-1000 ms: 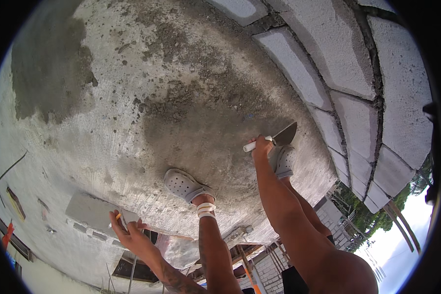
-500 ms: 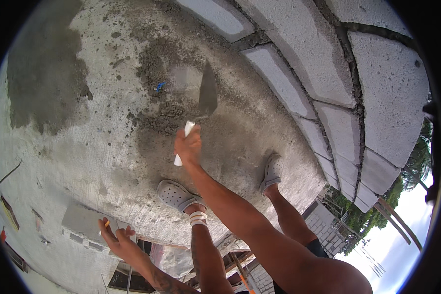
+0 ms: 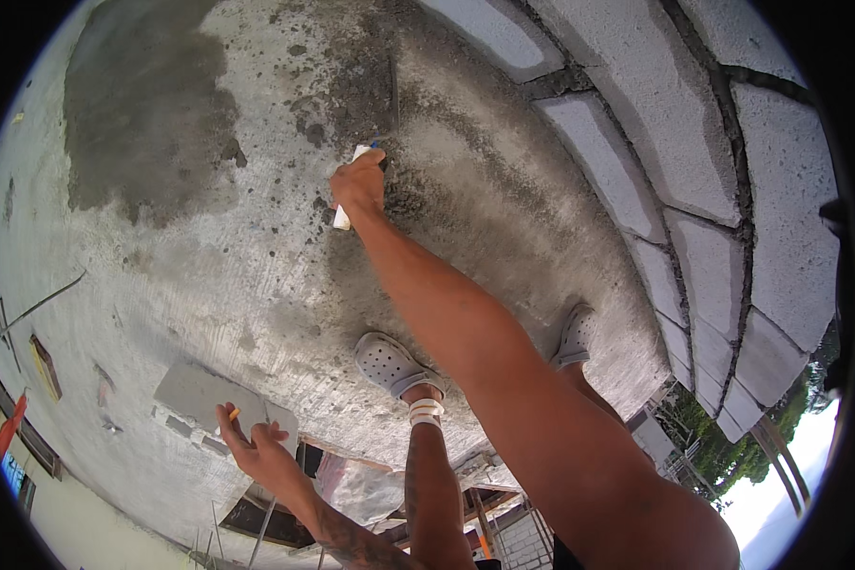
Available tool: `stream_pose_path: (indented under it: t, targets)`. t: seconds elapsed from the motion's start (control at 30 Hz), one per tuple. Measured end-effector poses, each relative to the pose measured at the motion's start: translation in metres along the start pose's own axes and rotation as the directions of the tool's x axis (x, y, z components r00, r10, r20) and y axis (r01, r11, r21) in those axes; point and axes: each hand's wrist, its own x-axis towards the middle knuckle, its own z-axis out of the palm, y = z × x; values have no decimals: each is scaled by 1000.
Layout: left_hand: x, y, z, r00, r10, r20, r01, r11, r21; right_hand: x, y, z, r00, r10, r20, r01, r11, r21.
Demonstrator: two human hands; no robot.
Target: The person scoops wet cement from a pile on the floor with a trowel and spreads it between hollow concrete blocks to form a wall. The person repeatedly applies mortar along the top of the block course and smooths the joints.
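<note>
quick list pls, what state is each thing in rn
right hand: closed around the trowel
trowel: held by its white handle, blade nearly edge-on
left hand: loosely curled
small orange-ended stick: held in left hand
clogs: worn on both feet
white bands: wrapped around left ankle
grey block: lying on the floor
dark patch: damp-looking
block wall: stacked, dark joints showing

Smooth trowel handle (image 3: 342,219), rough concrete (image 3: 256,237)

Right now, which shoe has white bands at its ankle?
The left shoe: white bands wrap that ankle. The right shoe, nearer the block wall, shows none.
</note>
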Motion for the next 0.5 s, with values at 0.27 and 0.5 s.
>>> stream_pose_path:
  t: [0.27, 0.5]
  targets:
    - [12, -18, -7, 999, -50, -2, 50, 998, -22, -49, 101, -170, 826, 372, -423, 23, 727, 686]
    - [14, -25, -8, 999, -45, -6, 45, 999, 11, -43, 1, 61, 996, 2, 87, -32, 943, 333]
